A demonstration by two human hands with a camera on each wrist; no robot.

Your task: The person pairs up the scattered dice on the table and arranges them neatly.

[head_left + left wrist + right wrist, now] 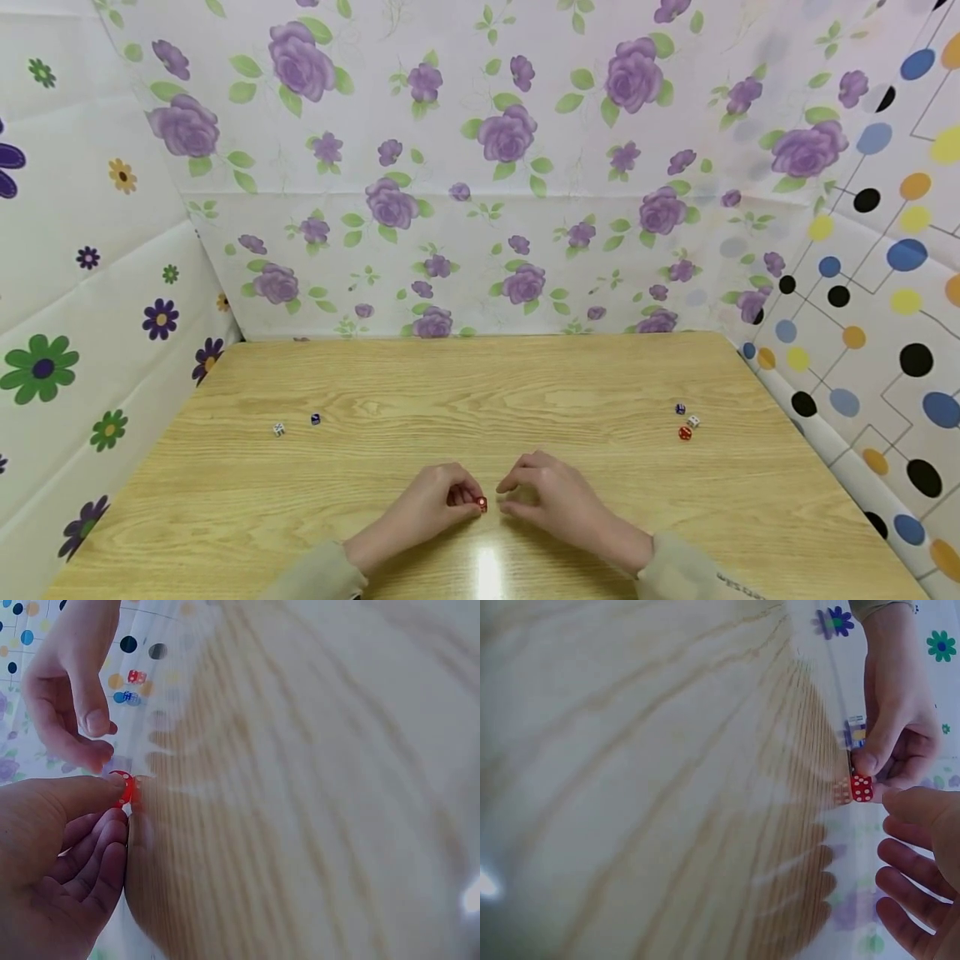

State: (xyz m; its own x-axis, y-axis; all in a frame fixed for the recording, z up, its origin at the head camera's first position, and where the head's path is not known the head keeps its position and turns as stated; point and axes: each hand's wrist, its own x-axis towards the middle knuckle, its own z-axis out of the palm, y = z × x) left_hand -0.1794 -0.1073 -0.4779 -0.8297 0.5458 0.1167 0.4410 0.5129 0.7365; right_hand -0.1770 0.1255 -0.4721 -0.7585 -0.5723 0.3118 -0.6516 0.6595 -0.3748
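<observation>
My left hand pinches a small red die with white pips between thumb and fingertips, low over the front middle of the table. In the right wrist view the die shows its pips toward my right hand. That right hand is just to the right of the die, thumb and fingers apart, holding nothing. From the left wrist view, a small gap separates the right fingertips from the die, part of which the left thumb hides.
To the left on the wooden table lie a white die and a dark blue die. At the right, a blue die, a white die and a red die sit close together. Patterned cloths surround the table.
</observation>
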